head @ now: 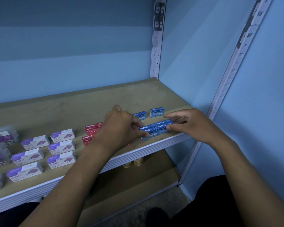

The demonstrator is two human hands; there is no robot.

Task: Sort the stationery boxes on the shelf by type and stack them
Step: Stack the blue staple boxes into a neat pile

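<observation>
Near the front edge of the wooden shelf (92,102), a cluster of blue staple boxes (156,128) lies stacked two high. My left hand (121,128) pinches its left end and my right hand (192,123) grips its right end. Behind the cluster lie two single blue staple boxes, one (156,112) in full view and one (140,115) half hidden by my left hand. Two red staple boxes (93,128) show from under my left wrist. Several white-and-purple staple boxes (61,147) lie in rows further left.
Clear plastic boxes of clips (0,138) sit at the far left edge. Perforated metal uprights (156,51) frame the shelf at the right, close to the blue wall. On the lower shelf stand two small yellowish jars (134,162).
</observation>
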